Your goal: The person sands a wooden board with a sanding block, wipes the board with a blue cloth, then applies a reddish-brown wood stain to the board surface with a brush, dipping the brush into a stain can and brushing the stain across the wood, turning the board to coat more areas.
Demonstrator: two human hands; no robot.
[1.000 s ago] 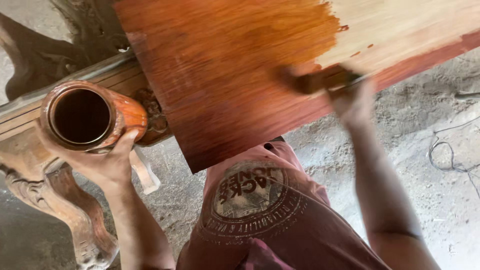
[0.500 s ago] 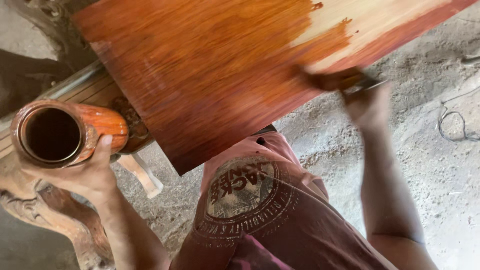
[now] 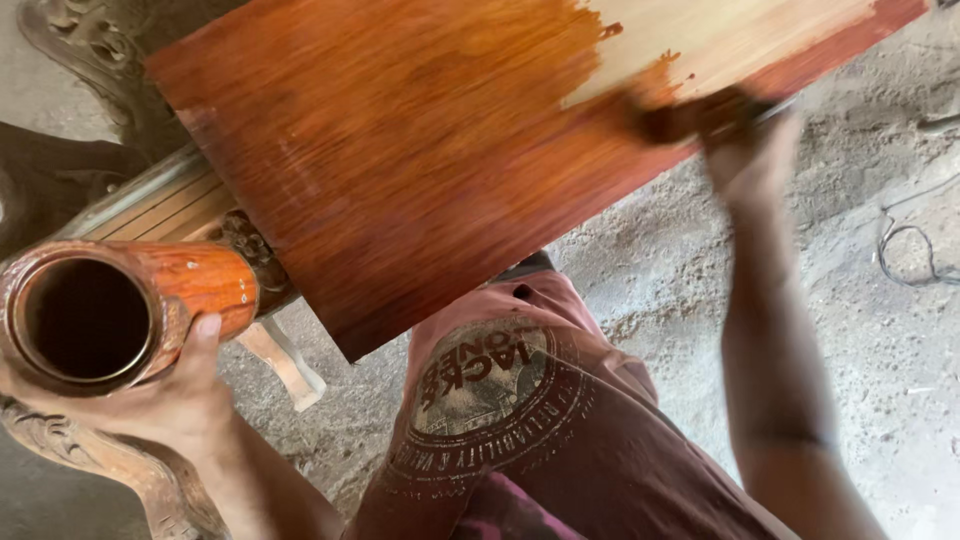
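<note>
Wooden panel (image 3: 420, 170), lying tilted over a carved furniture frame (image 3: 110, 470), is red-brown with stain except for a bare pale patch at its far right corner. Right hand (image 3: 745, 150) has its grip closed on a blurred applicator (image 3: 670, 120) at that patch's edge, and left hand (image 3: 150, 400) clasps a stain-streaked tin (image 3: 110, 315) off the panel's left side. Judging by the streaks, strokes should follow the grain and overlap the wet edge.
</note>
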